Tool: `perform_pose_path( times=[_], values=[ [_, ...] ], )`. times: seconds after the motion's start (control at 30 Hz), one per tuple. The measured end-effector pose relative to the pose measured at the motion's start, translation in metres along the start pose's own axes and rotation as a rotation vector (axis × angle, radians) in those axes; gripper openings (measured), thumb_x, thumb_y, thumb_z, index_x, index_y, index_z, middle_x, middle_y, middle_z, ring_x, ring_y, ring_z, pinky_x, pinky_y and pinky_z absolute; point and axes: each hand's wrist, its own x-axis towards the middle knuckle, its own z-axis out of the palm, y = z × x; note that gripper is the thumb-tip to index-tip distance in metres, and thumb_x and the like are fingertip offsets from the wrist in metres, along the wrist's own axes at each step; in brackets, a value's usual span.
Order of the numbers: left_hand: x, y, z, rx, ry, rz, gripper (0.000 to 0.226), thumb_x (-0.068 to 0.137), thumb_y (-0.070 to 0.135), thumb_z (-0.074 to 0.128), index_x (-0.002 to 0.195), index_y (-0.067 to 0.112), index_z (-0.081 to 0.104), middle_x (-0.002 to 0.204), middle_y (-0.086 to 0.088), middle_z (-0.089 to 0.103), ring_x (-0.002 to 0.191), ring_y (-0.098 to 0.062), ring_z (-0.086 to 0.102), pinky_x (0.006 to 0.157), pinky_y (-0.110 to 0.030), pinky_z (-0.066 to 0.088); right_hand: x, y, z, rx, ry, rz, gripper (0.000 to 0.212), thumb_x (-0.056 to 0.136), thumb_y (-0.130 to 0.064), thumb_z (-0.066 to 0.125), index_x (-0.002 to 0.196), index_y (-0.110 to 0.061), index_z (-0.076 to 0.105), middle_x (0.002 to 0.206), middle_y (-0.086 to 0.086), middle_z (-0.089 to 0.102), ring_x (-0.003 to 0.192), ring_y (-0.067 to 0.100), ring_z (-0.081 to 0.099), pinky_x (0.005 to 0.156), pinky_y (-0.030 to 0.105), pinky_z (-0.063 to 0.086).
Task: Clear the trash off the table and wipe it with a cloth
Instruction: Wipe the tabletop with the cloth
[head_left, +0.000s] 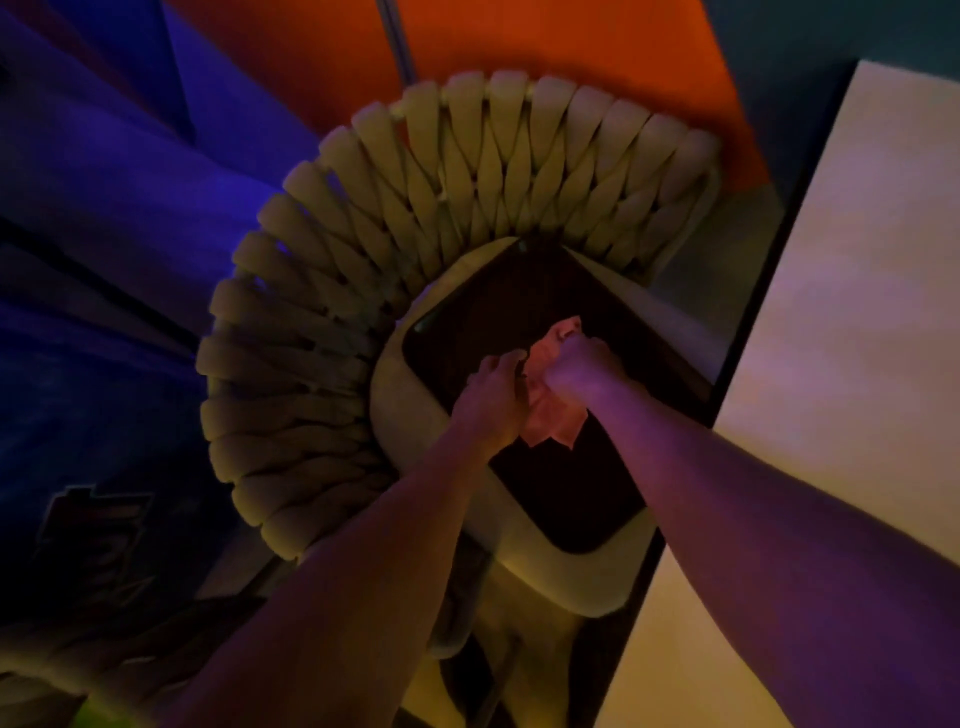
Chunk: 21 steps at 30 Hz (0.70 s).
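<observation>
Pink paper (550, 410), crumpled and soft, sits between two hands above a dark tray (483, 312). The tray lies flat on the seat of a woven chair (363, 270), so the seat holds it up while the hands work.

Starting at the left: the left hand (491, 400) curls its fingers against the left side of the paper. It looks like it pinches the paper there, though the fingertips are partly hidden. Next comes the paper itself, near the middle of the tray, bunched up with one pointed corner hanging toward the tray's near edge. Then the right hand (579, 369) makes a tight fist around the top of the paper. Both hands seem to be squeezing it small, likely so it is easy to carry away as trash.

Far right is a pale desk (857, 364), with its long edge beside the chair. No cloth can be seen.
</observation>
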Motion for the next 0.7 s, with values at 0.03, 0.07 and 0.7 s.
perform_pose_path(
  times=[0.03, 0.07, 0.7],
  values=[
    [0.010, 0.000, 0.004, 0.013, -0.003, 0.003, 0.054, 0.101, 0.031, 0.050, 0.152, 0.022, 0.035, 0.149, -0.014, 0.042, 0.130, -0.036, 0.049, 0.104, -0.055, 0.047, 0.009, 0.000, 0.005, -0.003, -0.007, 0.009, 0.047, 0.094, -0.032, 0.061, 0.136, -0.015, 0.049, 0.133, 0.013, 0.049, 0.118, 0.032, 0.052, 0.091, 0.040, 0.046],
    [0.017, 0.001, 0.005, 0.029, -0.001, 0.008, 0.055, 0.100, 0.030, 0.053, 0.151, 0.022, 0.037, 0.147, -0.015, 0.043, 0.128, -0.037, 0.052, 0.102, -0.054, 0.048, 0.015, -0.001, 0.007, -0.014, -0.005, 0.008, 0.048, 0.095, -0.033, 0.059, 0.137, -0.015, 0.047, 0.135, 0.013, 0.049, 0.120, 0.032, 0.051, 0.097, 0.044, 0.045],
    [0.077, -0.001, 0.047, -0.113, 0.018, -0.102, 0.061, 0.087, 0.029, 0.073, 0.141, 0.015, 0.049, 0.134, -0.012, 0.053, 0.119, -0.030, 0.056, 0.093, -0.036, 0.048, 0.097, 0.002, 0.040, -0.005, 0.085, 0.248, 0.053, 0.095, -0.041, 0.061, 0.141, -0.025, 0.041, 0.142, 0.015, 0.038, 0.124, 0.036, 0.049, 0.101, 0.049, 0.042]
  ],
)
